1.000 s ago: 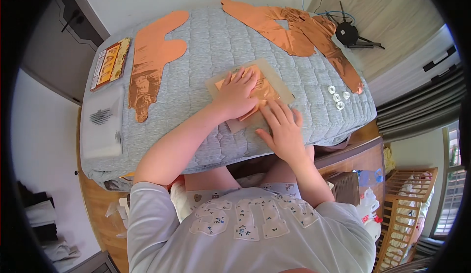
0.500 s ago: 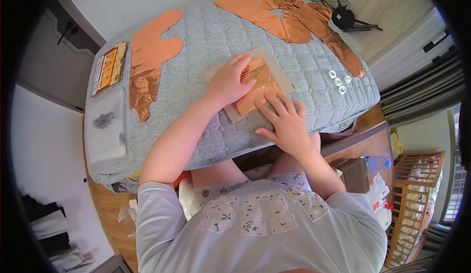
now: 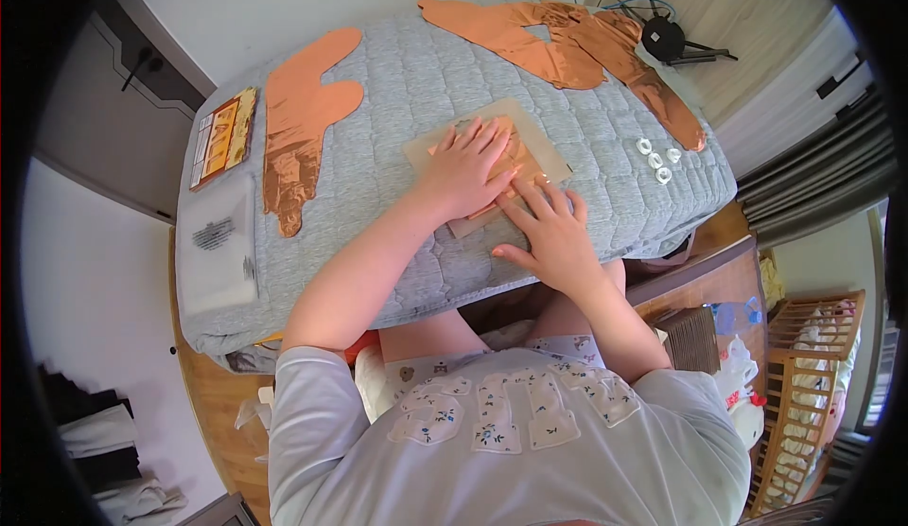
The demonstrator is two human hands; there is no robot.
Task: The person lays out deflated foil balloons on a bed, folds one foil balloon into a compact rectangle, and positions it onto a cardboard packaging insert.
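A folded copper-coloured foil piece (image 3: 516, 154) lies on a frosted, see-through plastic bag (image 3: 546, 148) near the bed's front edge. My left hand (image 3: 459, 171) rests flat across the foil's left part, fingers stretched out, covering most of it. My right hand (image 3: 553, 233) is open, its fingertips on the foil's lower right corner and its thumb spread towards the bed cover. The fingertips of my right hand are close to my left thumb. Much of the foil and bag is hidden under my hands.
Flat copper foil shapes, likely uninflated balloons, lie at left (image 3: 307, 119) and back right (image 3: 558, 43). Several white rolls (image 3: 655, 161) sit on the right. A printed packet (image 3: 224, 138) and frosted bag (image 3: 218, 261) lie left. A black router (image 3: 663, 39) stands at the back right.
My left hand has slid down over the foil, its fingers now flatter and covering the printed area. My right hand stays nearly in place. The whole view has shifted slightly.
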